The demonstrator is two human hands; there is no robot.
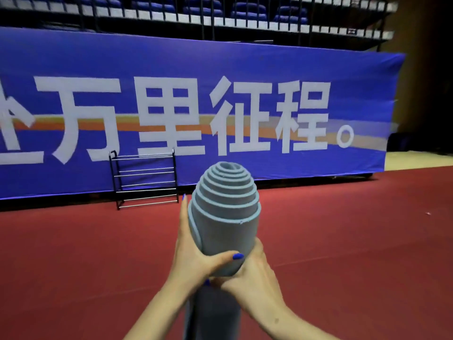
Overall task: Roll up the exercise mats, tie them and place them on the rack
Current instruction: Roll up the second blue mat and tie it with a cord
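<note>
Holding a rolled grey mat (221, 224) upright in front of the body, both hands grip its middle: the left hand (193, 256) wraps it with the thumb curled across the front, the right hand (250, 271) clasps it from the other side. Its inner layers poke out at the top. A black rack (144, 179) stands on the red floor (343, 229) against a blue banner (245, 69)
</note>
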